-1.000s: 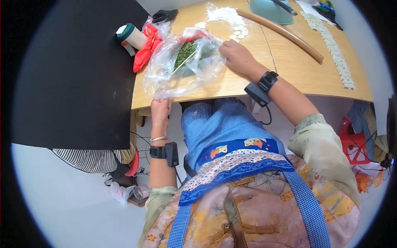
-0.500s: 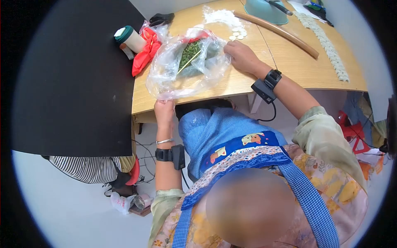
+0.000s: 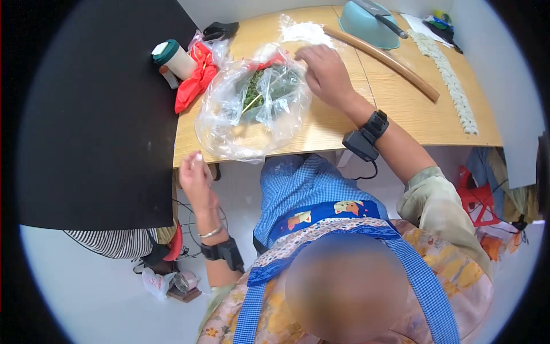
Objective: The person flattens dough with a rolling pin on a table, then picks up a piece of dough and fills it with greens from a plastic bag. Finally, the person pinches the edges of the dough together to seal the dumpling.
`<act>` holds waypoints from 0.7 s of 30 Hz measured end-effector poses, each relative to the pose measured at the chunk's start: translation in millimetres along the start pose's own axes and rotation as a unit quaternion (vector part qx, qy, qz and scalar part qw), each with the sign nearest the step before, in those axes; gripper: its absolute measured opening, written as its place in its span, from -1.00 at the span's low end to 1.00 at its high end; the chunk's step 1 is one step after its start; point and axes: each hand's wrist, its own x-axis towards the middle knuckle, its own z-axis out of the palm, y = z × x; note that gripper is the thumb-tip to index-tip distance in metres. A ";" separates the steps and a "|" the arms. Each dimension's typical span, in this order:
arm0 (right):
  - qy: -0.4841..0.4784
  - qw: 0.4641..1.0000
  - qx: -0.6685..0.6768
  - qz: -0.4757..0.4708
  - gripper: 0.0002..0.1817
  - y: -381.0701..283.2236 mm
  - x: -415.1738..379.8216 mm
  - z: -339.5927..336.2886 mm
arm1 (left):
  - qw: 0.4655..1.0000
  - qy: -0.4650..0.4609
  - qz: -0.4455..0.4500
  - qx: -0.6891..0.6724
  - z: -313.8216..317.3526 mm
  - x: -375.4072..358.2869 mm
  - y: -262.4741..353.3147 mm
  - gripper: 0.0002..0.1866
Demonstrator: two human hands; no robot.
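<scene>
A clear plastic bag [image 3: 220,112] lies spread on the table with its mouth wide. Inside it show chopped greens [image 3: 252,92] and a thin pale stick like a chopstick [image 3: 252,104]. My left hand [image 3: 196,180] is off the bag, beside the table's front edge, fingers loosely bent and holding nothing visible. Over the bag's upper right rim reaches my right hand [image 3: 325,77], its fingers stretched leftward. Whether those fingertips touch the plastic is hard to tell. White flour [image 3: 302,31] lies behind; my right hand hides the small dough rounds.
A long rolling pin [image 3: 389,60] lies diagonally at the right. Behind it an upturned light-blue bowl [image 3: 366,28] bears a knife [image 3: 385,19]. A row of dumplings [image 3: 450,83] lines the right side. Left stand a green-lidded container [image 3: 179,62] and a red bag [image 3: 195,86].
My left hand has let go of the bag and moved left and toward me. My right hand has left the bag's right edge and risen farther back. The bag's near edge has dropped.
</scene>
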 end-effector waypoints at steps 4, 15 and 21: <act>-0.127 0.974 0.185 0.015 -0.74 -15.3 37.2 24.9 | 0.941 -0.270 0.060 0.194 69.9 33.7 60.8 -0.68; -0.248 0.960 0.121 -0.045 -0.63 17.9 -3.6 62.0 | 0.641 -0.176 0.210 0.717 133.6 151.4 16.6 -0.63; -0.326 0.940 0.089 -0.043 -0.67 26.1 -3.6 47.4 | 0.682 -0.257 0.168 0.664 108.1 152.9 -9.8 -0.62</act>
